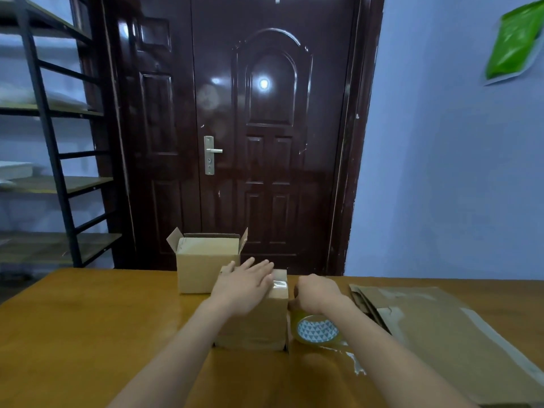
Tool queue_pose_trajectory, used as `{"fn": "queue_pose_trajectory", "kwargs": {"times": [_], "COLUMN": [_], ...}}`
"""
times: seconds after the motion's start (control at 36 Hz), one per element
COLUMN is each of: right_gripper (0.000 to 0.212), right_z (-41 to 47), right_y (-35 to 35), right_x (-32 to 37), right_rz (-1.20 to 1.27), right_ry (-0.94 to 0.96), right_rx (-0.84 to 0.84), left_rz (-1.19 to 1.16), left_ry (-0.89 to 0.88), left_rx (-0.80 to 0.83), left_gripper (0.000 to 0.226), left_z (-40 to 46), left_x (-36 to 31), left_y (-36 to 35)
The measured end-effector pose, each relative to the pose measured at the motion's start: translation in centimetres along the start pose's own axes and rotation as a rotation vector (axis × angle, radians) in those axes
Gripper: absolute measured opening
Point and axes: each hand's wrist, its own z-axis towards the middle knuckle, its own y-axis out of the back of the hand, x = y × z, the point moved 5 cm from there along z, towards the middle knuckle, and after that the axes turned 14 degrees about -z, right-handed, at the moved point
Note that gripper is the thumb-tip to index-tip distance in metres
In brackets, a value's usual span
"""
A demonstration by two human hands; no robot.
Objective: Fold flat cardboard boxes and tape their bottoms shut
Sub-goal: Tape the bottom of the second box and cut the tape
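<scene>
On wooden tabletop, w/ dark door behind, metal shelf rack far left, green bag on wall upper right. At right side of tabletop, pile of flat cardboard w/ brown wrapping. Toward far edge, open box, flaps up. Just in front, touching it, second box, closed side up, clear tape strip over its top right edge. On top of that box, left hand, grip spread flat, fingers straight, pressing down. Just right of box, right hand, grip curled, knuckles up; can't tell what it pinches. Below right wrist, tape roll, on tabletop beside box.
</scene>
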Motion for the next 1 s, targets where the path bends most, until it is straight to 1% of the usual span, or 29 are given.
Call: {"fn": "queue_pose_trajectory", "kwargs": {"times": [0.03,0.14,0.28,0.36,0.42,0.44,0.47,0.53,0.58,0.67,0.81,0.86,1.0], "right_gripper": [0.03,0.026,0.019,0.027,0.029,0.026,0.021,0.017,0.02,0.027,0.034,0.034,0.039], "right_z": [-0.1,-0.4,-0.6,-0.7,-0.8,-0.8,-0.8,-0.7,-0.7,-0.7,-1.3,-1.6,-2.1], "right_y": [0.1,0.1,0.4,0.4,0.4,0.4,0.4,0.3,0.1,-0.2,-1.1,-1.1,-1.3], "right_x": [-0.1,-0.1,0.3,0.8,1.1,1.1,1.0,0.6,-0.1,-1.3,-4.0,-5.4,-6.6], "right_rz": [-0.001,-0.017,-0.062,-0.1,-0.11,-0.103,-0.088,-0.042,0.012,0.047,0.136,0.186,0.303], "right_ry": [-0.001,-0.008,0.001,0.014,0.026,0.028,0.026,-0.007,-0.045,-0.086,-0.119,-0.115,-0.073], "right_rx": [-0.016,-0.052,-0.062,-0.051,-0.046,-0.044,-0.039,-0.018,-0.004,0.002,0.063,0.053,0.046], "left_rz": [0.039,0.075,0.092,0.116,0.126,0.127,0.127,0.144,0.164,0.203,0.296,0.331,0.288], "left_ry": [0.016,0.042,0.073,0.117,0.146,0.162,0.177,0.188,0.162,0.093,0.017,-0.008,-0.059], "left_rx": [0.018,0.082,0.107,0.103,0.063,0.047,0.043,0.068,0.106,0.172,0.187,0.182,0.144], "left_gripper": [0.05,0.05,0.051,0.05,0.045,0.046,0.054,0.077,0.09,0.097,0.091,0.088,0.086], "left_z": [0.2,0.6,0.6,0.7,0.8,0.8,0.8,0.9,0.9,0.9,0.4,0.1,-0.7], "left_x": [0.1,-0.1,-0.1,-0.7,-1.3,-1.6,-1.8,-2.1,-2.3,-2.1,-1.4,-1.2,-1.1], "left_y": [-0.2,-0.3,-0.6,-0.5,-0.4,-0.3,-0.3,-0.4,-0.5,-0.6,-0.7,-0.7,-0.7]}}
